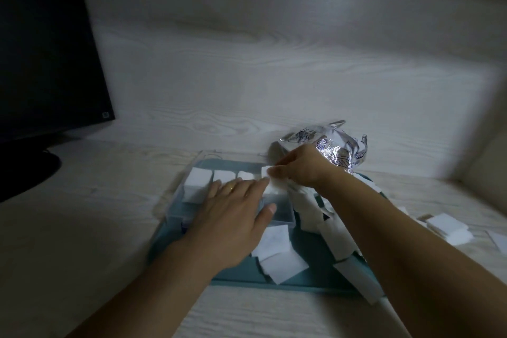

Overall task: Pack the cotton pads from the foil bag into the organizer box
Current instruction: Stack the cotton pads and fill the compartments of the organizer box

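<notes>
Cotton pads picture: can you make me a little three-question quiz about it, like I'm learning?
1. True or false: the foil bag lies behind the organizer box.
2. Which hand pinches a cotton pad over the box? A) left hand B) right hand
3. Fill in: the box sits on a ____-coloured tray.

Key: 1 true; 2 B, while the left hand lies flat over the box; 3 teal.
</notes>
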